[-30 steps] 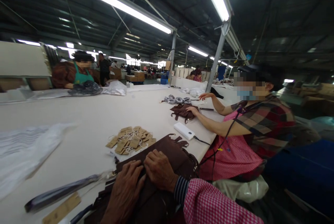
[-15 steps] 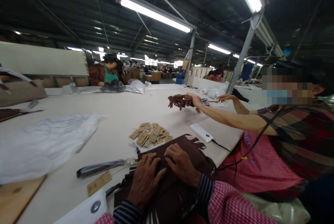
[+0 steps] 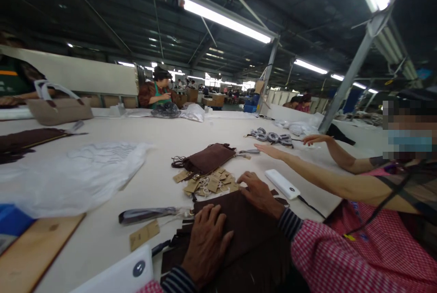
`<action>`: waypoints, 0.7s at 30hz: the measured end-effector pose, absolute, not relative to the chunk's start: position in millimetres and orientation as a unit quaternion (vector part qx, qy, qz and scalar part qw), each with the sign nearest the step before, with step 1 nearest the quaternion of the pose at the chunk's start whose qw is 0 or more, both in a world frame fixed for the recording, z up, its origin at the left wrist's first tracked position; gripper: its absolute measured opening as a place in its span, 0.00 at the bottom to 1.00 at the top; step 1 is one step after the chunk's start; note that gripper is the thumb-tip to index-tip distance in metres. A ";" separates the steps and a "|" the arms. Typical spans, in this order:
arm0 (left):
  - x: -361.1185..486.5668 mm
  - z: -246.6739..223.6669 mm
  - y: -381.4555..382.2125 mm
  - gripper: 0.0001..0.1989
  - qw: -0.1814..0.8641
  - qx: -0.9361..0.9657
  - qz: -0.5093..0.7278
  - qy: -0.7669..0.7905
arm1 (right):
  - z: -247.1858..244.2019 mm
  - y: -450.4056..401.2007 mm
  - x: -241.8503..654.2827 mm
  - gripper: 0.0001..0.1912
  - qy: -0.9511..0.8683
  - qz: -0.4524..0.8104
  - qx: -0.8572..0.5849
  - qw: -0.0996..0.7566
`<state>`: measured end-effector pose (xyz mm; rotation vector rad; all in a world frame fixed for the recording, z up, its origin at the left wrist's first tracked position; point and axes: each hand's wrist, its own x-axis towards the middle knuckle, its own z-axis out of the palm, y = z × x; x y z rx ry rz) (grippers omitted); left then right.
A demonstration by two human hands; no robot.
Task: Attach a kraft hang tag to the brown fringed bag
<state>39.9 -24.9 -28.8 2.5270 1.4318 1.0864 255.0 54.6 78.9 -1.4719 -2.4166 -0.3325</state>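
Observation:
A dark brown fringed bag [image 3: 252, 238] lies flat at the table's near edge. My left hand [image 3: 206, 238] rests on its left part, fingers spread. My right hand [image 3: 259, 192] touches its upper right edge with bent fingers apart, close to a pile of tan tags [image 3: 213, 182]. Behind the pile lies a smaller brown pouch [image 3: 208, 158] with fringe and a wrapped strap at its right. Left of my left hand are a plastic-wrapped strap [image 3: 146, 214] and a tan tag [image 3: 144, 234] on a string.
White devices with cords lie at the front left [image 3: 119, 270] and at right [image 3: 282, 183]. A co-worker's arm [image 3: 307, 174] reaches over the table from the right. Wrapped straps [image 3: 271, 136] lie farther back. White plastic bags [image 3: 75, 179] and a wooden board [image 3: 44, 252] are at left.
The co-worker has let go of the small brown pouch, which now lies behind the tags. My right hand has moved up to the bag's far edge. The view has turned left.

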 end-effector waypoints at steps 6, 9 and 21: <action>40.4 -45.9 -14.0 0.17 -0.069 0.800 0.413 0.431 | 83.0 166.3 217.9 0.16 -0.845 -0.186 -0.492 0.096; 48.7 -61.7 -1.3 0.20 -0.132 0.791 0.431 0.414 | 69.1 214.5 203.9 0.28 -0.858 -0.202 -0.468 0.064; 63.0 -71.9 1.1 0.05 -0.178 0.743 0.446 0.467 | 101.8 292.9 179.9 0.21 -0.858 -0.162 -0.486 0.031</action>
